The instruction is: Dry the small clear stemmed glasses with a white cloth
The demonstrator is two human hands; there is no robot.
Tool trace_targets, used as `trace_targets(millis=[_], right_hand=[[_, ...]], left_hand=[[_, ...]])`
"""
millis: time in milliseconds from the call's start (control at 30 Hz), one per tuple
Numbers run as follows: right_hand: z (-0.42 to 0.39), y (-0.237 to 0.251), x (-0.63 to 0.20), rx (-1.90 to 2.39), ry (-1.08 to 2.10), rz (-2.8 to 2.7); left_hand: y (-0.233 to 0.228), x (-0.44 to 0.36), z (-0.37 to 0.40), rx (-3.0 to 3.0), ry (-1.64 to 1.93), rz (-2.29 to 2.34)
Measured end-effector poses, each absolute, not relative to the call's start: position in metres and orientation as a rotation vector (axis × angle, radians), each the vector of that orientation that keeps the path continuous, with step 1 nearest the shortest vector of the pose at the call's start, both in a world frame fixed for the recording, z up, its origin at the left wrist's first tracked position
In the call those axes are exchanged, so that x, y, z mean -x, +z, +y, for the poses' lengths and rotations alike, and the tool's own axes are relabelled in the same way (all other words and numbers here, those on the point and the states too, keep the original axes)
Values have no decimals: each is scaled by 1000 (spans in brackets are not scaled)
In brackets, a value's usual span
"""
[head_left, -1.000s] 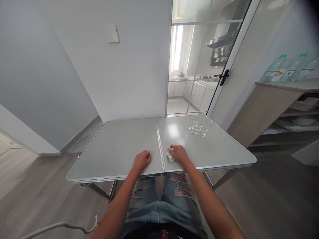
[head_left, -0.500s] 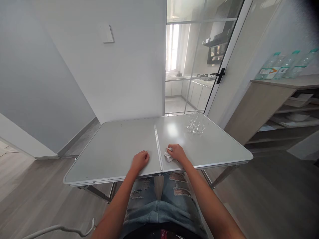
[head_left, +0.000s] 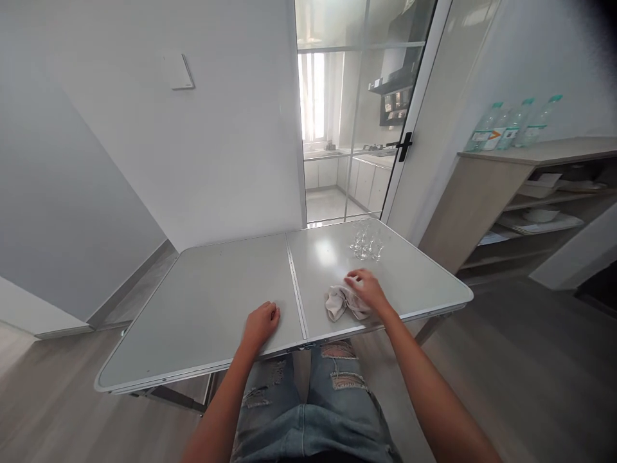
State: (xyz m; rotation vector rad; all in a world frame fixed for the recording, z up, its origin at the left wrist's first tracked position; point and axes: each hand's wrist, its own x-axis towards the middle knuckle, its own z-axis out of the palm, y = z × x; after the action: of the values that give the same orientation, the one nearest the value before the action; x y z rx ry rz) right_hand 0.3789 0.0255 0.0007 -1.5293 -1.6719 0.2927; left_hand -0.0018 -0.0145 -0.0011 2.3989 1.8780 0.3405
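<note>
Pale wall (head_left: 231, 148), glass door (head_left: 355, 116) (black-handled), cabinet (head_left: 482, 199)

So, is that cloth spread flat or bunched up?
Bunched up: the cloth lies in rumpled folds on the table, by the right hand.

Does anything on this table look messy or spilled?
No spill shows. The cloth looks untidy, bunched up by the right hand; the glasses sit clustered, too small to check for cracks.

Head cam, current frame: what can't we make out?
All in the head view:
Left hand: its palm and anything in it, hidden by the curled hand itself.
Cloth: the part behind the right hand, which covers it.
Clear glasses: exact count; they overlap.
Bottles: label text, too small.
Cabinet: right end, cut off by the picture's edge.
</note>
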Motion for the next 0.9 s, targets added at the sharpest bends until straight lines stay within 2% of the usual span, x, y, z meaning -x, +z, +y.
trace_targets(millis=[133, 367, 533, 700, 900], right_hand=[[53, -9, -435, 1804, 133, -1013], [121, -12, -483, 1995, 220, -1020], [147, -13, -490, 2022, 262, -1012], [149, -17, -487, 2051, 221, -1027], [144, -17, -473, 2102, 172, -1055]], left_hand=[[1, 0, -15, -2390, 363, 1876], [9, -2, -18, -2326, 394, 1855], [15, -20, -7, -2120, 633, 1797], [33, -97, 19, -1886, 976, 1499], [43, -227, 97, -1823, 915, 1300]])
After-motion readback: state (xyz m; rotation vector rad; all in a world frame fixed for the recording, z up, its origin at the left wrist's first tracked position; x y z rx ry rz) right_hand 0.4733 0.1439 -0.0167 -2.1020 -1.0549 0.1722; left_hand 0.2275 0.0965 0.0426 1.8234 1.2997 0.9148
